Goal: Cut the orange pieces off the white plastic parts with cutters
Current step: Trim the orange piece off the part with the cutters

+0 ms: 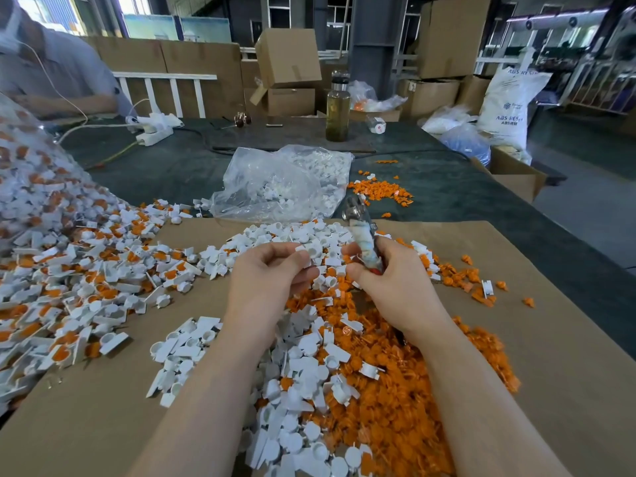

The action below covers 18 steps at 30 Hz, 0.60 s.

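My left hand (272, 273) pinches a small white plastic part (312, 252) between thumb and fingertips, above the cardboard. My right hand (385, 280) grips the cutters (361, 228) by their taped handles, the metal jaws pointing up and away, just right of the part. Below both hands lies a heap of cut orange pieces (395, 373). White parts with orange pieces attached (79, 270) are piled at the left. A spread of plain white parts (296, 425) lies between my forearms.
A brown cardboard sheet (550, 339) covers the near table. A clear bag of white parts (285, 180) sits beyond it, with more orange pieces (378, 191) to its right. A bottle (338, 108), a power strip (155, 134) and another person (51, 70) are at the far side.
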Available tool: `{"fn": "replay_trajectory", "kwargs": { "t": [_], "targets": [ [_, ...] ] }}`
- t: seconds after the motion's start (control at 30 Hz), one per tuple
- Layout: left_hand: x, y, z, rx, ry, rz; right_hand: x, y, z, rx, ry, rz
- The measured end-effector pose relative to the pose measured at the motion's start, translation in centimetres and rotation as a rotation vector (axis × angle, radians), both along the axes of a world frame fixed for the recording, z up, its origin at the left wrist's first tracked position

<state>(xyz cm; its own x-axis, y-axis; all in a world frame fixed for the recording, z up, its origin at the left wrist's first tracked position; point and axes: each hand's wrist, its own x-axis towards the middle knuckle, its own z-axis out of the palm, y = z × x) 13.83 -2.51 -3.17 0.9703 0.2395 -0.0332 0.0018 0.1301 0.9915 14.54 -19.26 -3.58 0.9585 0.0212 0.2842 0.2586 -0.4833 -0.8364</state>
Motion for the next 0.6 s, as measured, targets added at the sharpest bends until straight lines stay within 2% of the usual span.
{"fn": "replay_trajectory", "kwargs": {
  "t": [0.13,0.37,0.6],
  "targets": [
    [-0.3,-0.8,0.2,-0.016,-0.028,-0.001,-0.2,0.3,0.1,0.071,-0.037,0.018],
    [-0.5,-1.6,0.0,0.125,-0.037,0.044,-0.2,0.7,0.0,0.100,-0.094,-0.037],
    [-0.8,-1.9,-0.1,0.262,-0.091,0.086,-0.3,1.3,-0.1,-0.128,-0.206,-0.133]
  ]
}}
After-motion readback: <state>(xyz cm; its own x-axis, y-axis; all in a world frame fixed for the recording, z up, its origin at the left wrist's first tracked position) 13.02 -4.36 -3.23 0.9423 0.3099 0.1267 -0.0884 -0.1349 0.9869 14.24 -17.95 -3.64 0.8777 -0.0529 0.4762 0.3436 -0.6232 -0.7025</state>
